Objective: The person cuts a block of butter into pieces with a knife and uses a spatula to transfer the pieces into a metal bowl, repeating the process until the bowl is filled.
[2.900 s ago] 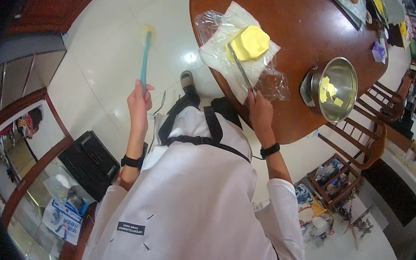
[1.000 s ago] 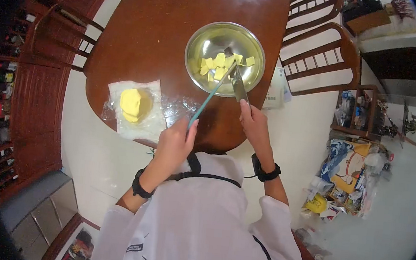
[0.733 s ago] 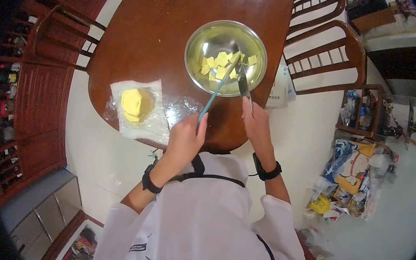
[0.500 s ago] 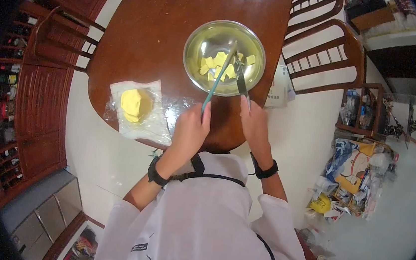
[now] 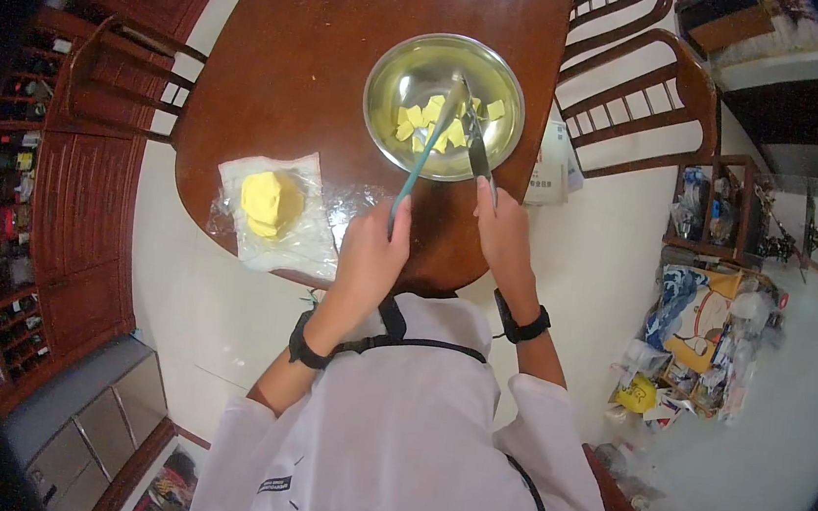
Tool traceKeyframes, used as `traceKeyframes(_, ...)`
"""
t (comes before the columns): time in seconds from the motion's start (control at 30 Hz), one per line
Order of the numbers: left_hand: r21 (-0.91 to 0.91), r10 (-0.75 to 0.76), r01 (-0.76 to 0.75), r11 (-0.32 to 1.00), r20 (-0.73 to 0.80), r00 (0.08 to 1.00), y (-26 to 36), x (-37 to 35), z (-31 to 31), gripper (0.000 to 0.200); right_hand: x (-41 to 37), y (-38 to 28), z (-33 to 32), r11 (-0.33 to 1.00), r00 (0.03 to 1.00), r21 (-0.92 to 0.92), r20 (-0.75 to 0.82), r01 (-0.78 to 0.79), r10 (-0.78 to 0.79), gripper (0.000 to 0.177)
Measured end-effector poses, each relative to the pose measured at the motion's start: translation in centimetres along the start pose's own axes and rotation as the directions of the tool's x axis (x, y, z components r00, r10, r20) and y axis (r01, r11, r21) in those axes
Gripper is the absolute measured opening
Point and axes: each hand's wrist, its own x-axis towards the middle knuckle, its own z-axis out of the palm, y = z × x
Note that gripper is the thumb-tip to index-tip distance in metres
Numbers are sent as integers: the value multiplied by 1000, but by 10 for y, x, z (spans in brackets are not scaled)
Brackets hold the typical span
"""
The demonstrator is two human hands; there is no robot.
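Observation:
A steel bowl (image 5: 381,140) stands on the wooden table and holds several yellow pieces (image 5: 496,110). My left hand (image 5: 373,248) is closed round the handle of a teal-handled utensil (image 5: 420,163), whose pale head reaches into the bowl. In my right hand (image 5: 504,233) is a metal utensil (image 5: 479,154), and its far end is also in the bowl, near the other one. The two tips are close together; whether they touch is unclear. Left of my left hand, a yellow lump (image 5: 270,203) lies on clear plastic wrap (image 5: 316,247).
The brown table (image 5: 279,75) has its rounded edge close to my body. Wooden chairs stand left (image 5: 130,81) and right (image 5: 640,110). Papers (image 5: 553,176) lie beyond the right edge. Cabinets (image 5: 88,215) line the left side, and piled bags and goods (image 5: 692,332) are at the right.
Both utensils have shifted slightly within the bowl, and my right hand sits a little farther right. The view has moved slightly. Both hands keep their hold.

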Motion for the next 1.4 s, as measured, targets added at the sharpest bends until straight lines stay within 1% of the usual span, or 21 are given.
traceKeyframes(0.2, -17, -38, 39, 999, 53, 998, 0, -6, 6, 36, 1, 3, 6, 997, 1000, -81, 5, -17, 18, 51)
traceKeyframes(0.27, -21, -55, 56, 998, 55, 997, -3, -4, 9, 37, -1, -1, 6, 998, 1000, -57, 3, -21, 21, 51)
traceKeyframes(0.37, -7, -25, 25, 1000, 59, 998, -5, 2, 12, 39, -1, -3, 8, 1000, 1000, -22, -3, -7, 7, 50)
traceKeyframes(0.47, -54, -30, 34, 998, 62, 998, -6, 7, 13, 40, 1, -6, 6, 1000, 1000, -12, -25, 15, -15, 49)
traceKeyframes(0.57, -54, 19, -18, 998, 20, 1000, -4, 8, 10, 41, 2, -6, 6, 999, 998, -26, -46, 35, -37, 48)
traceKeyframes(0.7, -52, -39, 41, 998, 50, 998, -6, 11, 9, 42, 5, -3, 6, 994, 999, -108, -39, 30, -34, 44)
traceKeyframes(0.77, -56, -50, 52, 997, 42, 998, -19, 14, 10, 44, 2, -8, 6, 996, 996, -76, -66, 55, -60, 41)
traceKeyframes(0.83, -205, -35, 95, 974, 280, 959, -43, 20, 14, 52, 0, -16, 4, 996, 992, -48, -93, 80, -84, 39)
traceKeyframes(0.87, -205, -36, 97, 974, 279, 960, -45, 19, 17, 52, 1, -21, 3, 996, 989, -7, -111, 93, -93, 37)
traceKeyframes(0.93, -194, -103, 186, 963, 375, 921, -47, 16, 19, 52, 6, -21, 4, 994, 986, 37, -136, 107, -101, 36)
traceKeyframes(0.97, -192, -102, 186, 964, 376, 921, -42, 15, 15, 52, 10, -17, 4, 983, 992, 164, -107, 78, -61, 38)
traceKeyframes(1.0, -233, -197, 302, 924, 386, 901, -34, 15, 9, 53, 12, -14, 2, 957, 997, 286, -71, 46, -27, 39)
traceKeyframes(1.03, -273, -289, 414, 869, 399, 870, -30, 13, 5, 54, 11, -12, -1, 957, 997, 285, -68, 46, -28, 39)
traceKeyframes(1.07, -276, -293, 416, 866, 394, 871, -32, 12, 2, 54, 8, -15, -7, 913, 999, 407, -29, -7, 21, 42)
traceKeyframes(1.1, -467, -296, 508, 724, 454, 840, -35, 13, -3, 51, 7, -15, -12, 851, 998, 521, 17, -63, 64, 45)
traceKeyframes(1.13, -621, -280, 576, 532, 513, 811, -37, 12, -6, 47, 6, -12, -15, 851, 998, 521, 21, -62, 60, 45)
traceKeyframes(1.2, -648, -274, 550, 527, 483, 831, -39, 12, -10, 46, 7, -3, -21, 821, 992, 564, -20, -92, 126, 45)
traceKeyframes(1.27, -604, -283, 475, 640, 390, 877, -49, 12, -9, 45, 7, 2, -25, 840, 988, 534, -54, -95, 145, 46)
traceKeyframes(1.3, -605, -282, 475, 639, 390, 877, -51, 11, -11, 45, 6, 4, -27, 851, 987, 518, -71, -86, 143, 47)
traceKeyframes(1.37, -661, -261, 516, 545, 451, 853, -53, 9, -17, 46, 3, 4, -30, 862, 986, 500, -89, -77, 139, 47)
traceKeyframes(1.4, -662, -261, 516, 544, 451, 853, -56, 5, -19, 46, 0, 3, -30, 852, 987, 518, -81, -77, 138, 47)
